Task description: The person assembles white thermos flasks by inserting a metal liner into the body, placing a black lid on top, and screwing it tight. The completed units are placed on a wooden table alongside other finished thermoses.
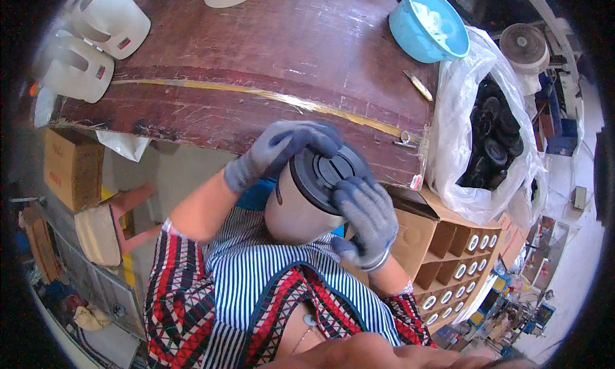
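Observation:
A light grey canister [291,215] with a black lid [333,167] is held tilted in front of my striped apron, just off the near edge of the table. My left hand [282,148], in a grey glove, has its fingers bent over the far left rim of the lid. On the other side, my gloved right hand [368,218] curls its fingers over the lid's right rim, with the thumb low beside the canister. The lid sits on the canister's mouth; whether it is fully seated I cannot tell.
Pale containers [80,68] stand at the table's left end. A blue basin [423,32] holds white rings; a small knife [418,85] lies near it. A plastic bag [451,122] holds black lids. Below it is a divided carton [442,244]. A stool [99,234] stands left.

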`<state>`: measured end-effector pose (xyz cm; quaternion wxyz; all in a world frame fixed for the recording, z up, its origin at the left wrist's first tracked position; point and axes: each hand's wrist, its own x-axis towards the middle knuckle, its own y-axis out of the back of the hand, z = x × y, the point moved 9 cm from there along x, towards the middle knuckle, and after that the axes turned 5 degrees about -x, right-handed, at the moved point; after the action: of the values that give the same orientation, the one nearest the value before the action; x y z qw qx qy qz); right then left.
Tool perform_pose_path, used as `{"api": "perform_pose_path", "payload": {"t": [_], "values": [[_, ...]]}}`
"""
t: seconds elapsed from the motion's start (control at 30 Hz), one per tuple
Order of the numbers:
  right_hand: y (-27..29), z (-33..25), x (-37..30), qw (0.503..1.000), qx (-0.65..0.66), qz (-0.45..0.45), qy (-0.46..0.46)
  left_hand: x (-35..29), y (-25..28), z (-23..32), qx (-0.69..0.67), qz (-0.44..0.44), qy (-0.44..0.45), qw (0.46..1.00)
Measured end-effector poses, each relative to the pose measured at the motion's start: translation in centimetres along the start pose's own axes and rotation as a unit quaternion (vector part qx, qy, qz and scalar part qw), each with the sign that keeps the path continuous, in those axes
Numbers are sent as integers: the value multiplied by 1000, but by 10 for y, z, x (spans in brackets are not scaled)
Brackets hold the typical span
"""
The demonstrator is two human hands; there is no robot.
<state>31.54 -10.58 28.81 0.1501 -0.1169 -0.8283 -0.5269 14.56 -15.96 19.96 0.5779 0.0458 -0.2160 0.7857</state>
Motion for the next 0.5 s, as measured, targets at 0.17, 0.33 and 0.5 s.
{"api": "perform_pose_path", "payload": {"t": [0.17,0.33,0.5], "values": [[-20,-59,38,993,-87,-41,73,29,-18,-72,-324,-87,208,919],[12,15,-4,997,-69,-17,21,-15,9,34,90,51,12,995],[-17,-37,21,989,-48,-78,115,-2,22,-18,-11,106,140,984]]}}
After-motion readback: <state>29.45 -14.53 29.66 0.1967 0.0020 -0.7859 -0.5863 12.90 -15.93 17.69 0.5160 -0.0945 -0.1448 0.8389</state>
